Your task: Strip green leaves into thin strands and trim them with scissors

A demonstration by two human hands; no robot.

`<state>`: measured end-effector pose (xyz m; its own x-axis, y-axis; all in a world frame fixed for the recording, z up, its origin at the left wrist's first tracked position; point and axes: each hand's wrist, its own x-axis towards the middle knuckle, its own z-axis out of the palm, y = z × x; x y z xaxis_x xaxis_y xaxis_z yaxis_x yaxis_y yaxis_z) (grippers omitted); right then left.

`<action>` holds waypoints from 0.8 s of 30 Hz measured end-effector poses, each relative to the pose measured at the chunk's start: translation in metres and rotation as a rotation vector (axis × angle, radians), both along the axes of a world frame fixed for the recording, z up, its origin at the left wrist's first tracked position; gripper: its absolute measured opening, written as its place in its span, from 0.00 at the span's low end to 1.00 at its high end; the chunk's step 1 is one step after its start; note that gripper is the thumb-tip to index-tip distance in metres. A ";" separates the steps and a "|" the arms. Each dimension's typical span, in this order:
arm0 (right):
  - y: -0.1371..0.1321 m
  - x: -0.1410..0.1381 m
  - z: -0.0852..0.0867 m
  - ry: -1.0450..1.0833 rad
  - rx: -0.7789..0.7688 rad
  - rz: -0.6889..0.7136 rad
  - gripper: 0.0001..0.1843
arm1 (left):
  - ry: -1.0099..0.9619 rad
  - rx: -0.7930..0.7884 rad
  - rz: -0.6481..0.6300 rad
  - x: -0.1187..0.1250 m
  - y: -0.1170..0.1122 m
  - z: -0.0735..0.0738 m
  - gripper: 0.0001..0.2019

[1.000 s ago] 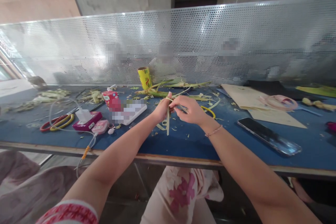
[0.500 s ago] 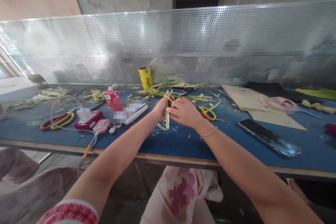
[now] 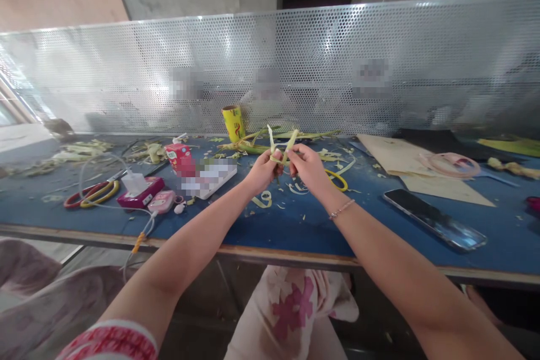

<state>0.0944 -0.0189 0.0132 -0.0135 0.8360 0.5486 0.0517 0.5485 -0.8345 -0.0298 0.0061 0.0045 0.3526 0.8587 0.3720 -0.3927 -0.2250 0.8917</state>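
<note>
Between my two hands is a pale green plant strip [image 3: 291, 139], bent into a loop with its ends standing up. My left hand [image 3: 265, 172] pinches one side of it between thumb and fingers. On the other side my right hand [image 3: 304, 163] grips the same strip, fingertips a short way from the left ones. A curled peel strip [image 3: 265, 199] lies on the table below my left hand. Behind the hands lie green stalks [image 3: 253, 149]. Yellow-handled scissors [image 3: 338, 181] are partly hidden beside my right hand.
On the blue table [image 3: 270, 236], a red drink carton [image 3: 179, 160], white case [image 3: 217, 179], purple power block [image 3: 141, 193] and cables stand left. A yellow can-like tube [image 3: 233, 124] is behind. A phone [image 3: 434, 219] and brown paper [image 3: 442, 188] lie right. A perforated screen [image 3: 270, 67] closes the back.
My hands have drawn apart slightly, and my right hand has turned. The strip that hung below them now stands up in a loop between them.
</note>
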 end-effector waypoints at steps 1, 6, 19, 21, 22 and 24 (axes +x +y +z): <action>0.002 0.001 0.000 0.005 -0.013 -0.004 0.15 | 0.029 0.017 0.003 0.000 -0.001 0.000 0.23; 0.007 0.005 -0.003 0.005 -0.034 -0.036 0.12 | 0.160 0.049 0.007 0.000 -0.006 0.004 0.25; 0.011 0.005 -0.002 0.302 -0.605 0.246 0.20 | 0.187 0.034 0.061 -0.002 -0.006 0.005 0.16; 0.010 0.007 0.000 0.355 -0.612 0.326 0.20 | 0.195 0.041 0.023 -0.002 -0.007 0.005 0.16; 0.010 0.008 0.001 0.383 -0.605 0.337 0.20 | 0.200 0.050 -0.005 -0.002 -0.008 0.005 0.16; 0.012 0.010 0.001 0.437 -0.578 0.318 0.19 | 0.212 0.074 -0.066 -0.002 -0.009 0.004 0.17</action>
<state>0.1049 -0.0069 0.0139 -0.1834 0.9823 0.0394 -0.4331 -0.0448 -0.9002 -0.0318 -0.0032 0.0083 0.4835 0.8045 0.3449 -0.2147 -0.2730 0.9378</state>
